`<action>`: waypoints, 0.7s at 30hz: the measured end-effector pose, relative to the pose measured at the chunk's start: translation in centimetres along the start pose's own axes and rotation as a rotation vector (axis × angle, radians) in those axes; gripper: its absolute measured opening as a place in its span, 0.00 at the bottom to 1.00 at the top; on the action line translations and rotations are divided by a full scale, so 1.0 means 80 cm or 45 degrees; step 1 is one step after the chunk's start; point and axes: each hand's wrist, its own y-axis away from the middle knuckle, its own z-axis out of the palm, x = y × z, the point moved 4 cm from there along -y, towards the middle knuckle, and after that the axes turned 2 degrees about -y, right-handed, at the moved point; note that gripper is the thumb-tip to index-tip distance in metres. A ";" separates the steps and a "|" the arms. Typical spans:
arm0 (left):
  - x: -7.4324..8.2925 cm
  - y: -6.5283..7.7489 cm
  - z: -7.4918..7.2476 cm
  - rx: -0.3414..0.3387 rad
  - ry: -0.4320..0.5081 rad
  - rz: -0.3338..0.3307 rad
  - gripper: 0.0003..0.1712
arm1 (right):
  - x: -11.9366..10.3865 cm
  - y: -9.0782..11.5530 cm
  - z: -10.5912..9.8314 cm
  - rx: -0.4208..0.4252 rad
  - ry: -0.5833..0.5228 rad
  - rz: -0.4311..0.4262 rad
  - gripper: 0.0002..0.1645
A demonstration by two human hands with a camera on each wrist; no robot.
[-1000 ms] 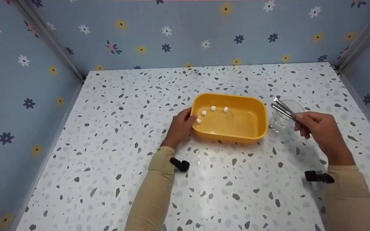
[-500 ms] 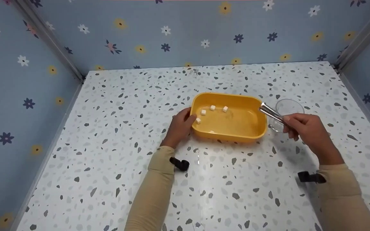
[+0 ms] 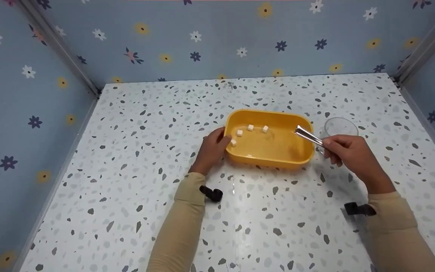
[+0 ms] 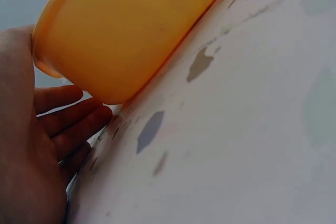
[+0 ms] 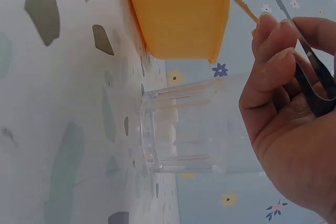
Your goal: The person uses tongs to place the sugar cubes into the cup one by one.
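My left hand (image 3: 212,149) holds the left end of a yellow plastic tub (image 3: 270,163), thumb over the rim and fingers against the outer wall. Several small white cubes (image 3: 250,127) lie on the tub's floor toward its left and back. Metal tongs (image 3: 309,136) with serrated tips are pinched in my right hand (image 3: 347,153), reaching over the tub's right rim. Their tips stand slightly apart in the right wrist view, with nothing seen between them. Right of the tub, partly behind that hand, stands a clear glass (image 5: 194,124); whitish blocks show near its base.
The speckled white table (image 3: 145,189) carries the tub and glass. Blue flowered panels (image 3: 217,37) enclose it at the back and both sides. Each wrist wears a black camera mount (image 3: 213,193) over a beige sleeve (image 3: 181,223).
My right hand has moved left with the tongs, from over the glass to over the tub's right part. The left hand, tub and cubes have stayed in place.
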 end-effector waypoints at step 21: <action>0.002 0.000 -0.001 -0.001 -0.014 -0.012 0.30 | -0.025 -0.044 0.047 -0.080 0.102 0.029 0.27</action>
